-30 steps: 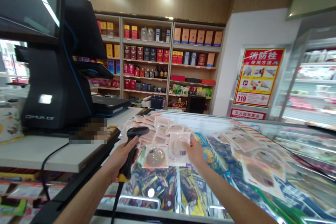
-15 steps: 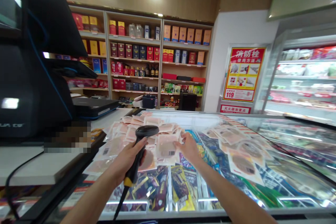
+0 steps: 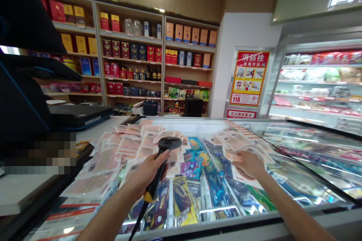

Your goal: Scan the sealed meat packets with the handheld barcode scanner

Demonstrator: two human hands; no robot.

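Observation:
My left hand (image 3: 149, 171) is wrapped round the handle of a black and yellow barcode scanner (image 3: 169, 143), its cord hanging down toward me. Flat clear packets with pinkish contents (image 3: 130, 145) overlap in a pile on the freezer's glass top, left of and behind the scanner. At the right, my right hand (image 3: 250, 163) is over a second pile of such packets (image 3: 234, 140). Its fingers are curled at the edge of a flat packet (image 3: 230, 154), and the palm partly hides another packet underneath.
Under the glass of the chest freezer (image 3: 209, 229) lie colourful bagged goods (image 3: 185, 199). A dark till machine (image 3: 19, 94) stands on the white counter (image 3: 31, 188) at the left. Shelves of boxes (image 3: 130, 51) and a red fire hydrant notice (image 3: 249, 77) are at the back.
My right hand has moved from the left pile across to the right pile. The scanner stays in my left hand, now slightly further right in view. The view has turned a little to the right.

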